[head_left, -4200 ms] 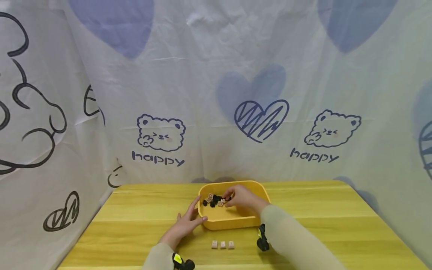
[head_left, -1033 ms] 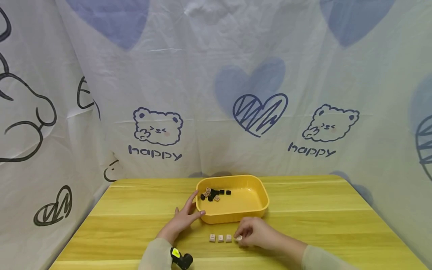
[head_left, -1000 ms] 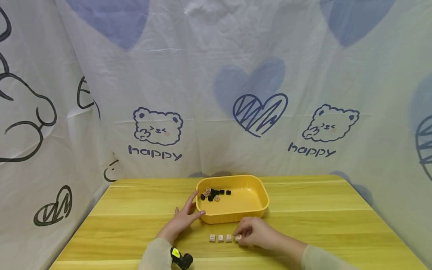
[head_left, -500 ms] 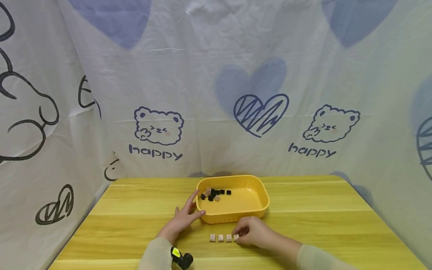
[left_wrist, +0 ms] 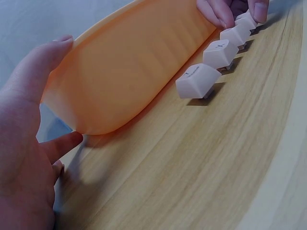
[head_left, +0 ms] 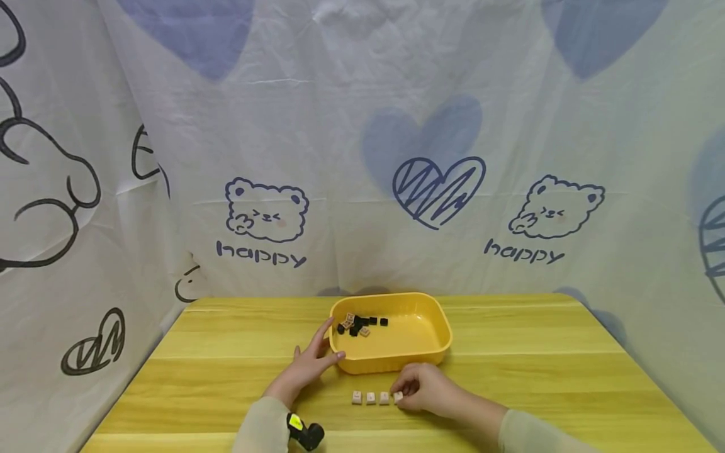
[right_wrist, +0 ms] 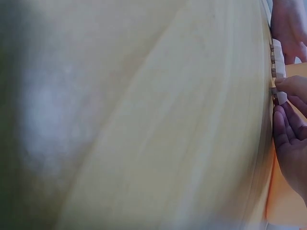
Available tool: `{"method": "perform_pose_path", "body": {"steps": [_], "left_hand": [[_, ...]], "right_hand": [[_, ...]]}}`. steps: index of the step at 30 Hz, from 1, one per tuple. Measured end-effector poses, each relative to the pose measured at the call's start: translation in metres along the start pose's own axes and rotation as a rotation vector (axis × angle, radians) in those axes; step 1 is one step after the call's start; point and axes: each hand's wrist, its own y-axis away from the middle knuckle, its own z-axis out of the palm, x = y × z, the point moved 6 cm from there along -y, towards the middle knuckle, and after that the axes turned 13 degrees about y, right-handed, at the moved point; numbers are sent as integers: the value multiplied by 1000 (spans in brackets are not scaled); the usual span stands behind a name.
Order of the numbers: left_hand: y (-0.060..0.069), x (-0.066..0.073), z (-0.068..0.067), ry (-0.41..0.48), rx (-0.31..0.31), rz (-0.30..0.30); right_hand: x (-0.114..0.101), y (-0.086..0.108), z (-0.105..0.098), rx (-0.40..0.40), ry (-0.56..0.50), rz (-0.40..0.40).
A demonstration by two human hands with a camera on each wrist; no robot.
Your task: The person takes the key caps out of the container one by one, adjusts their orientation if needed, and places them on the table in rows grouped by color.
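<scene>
- Right hand (head_left: 428, 389) pinches the end keycap (head_left: 398, 397) in a pale row of four (head_left: 370, 397), just in front of the yellow bin (head_left: 370, 365).
- Left hand (head_left: 304, 372), fingers spread, touches the bin's left end.
- Head view shows black keycaps (head_left: 359, 323) and pale keycaps (head_left: 365, 331) inside the bin; left wrist view shows its outer wall (left_wrist: 124, 67) (and crisper printing (left_wrist: 220, 46) on the row).
- Unlike the first frame, the right hand is outside the bin; the row has four keycaps, not three.

Keycaps (left_wrist: 220, 53) cast small shadows; the right wrist view blurs leftward.
</scene>
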Motion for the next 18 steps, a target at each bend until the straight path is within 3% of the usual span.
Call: {"method": "perform_pose_path", "body": {"steps": [18], "left_hand": [[-1,1,0,1,-3,15]], "right_hand": [[2,1,-1,-16,-5,49]]}}
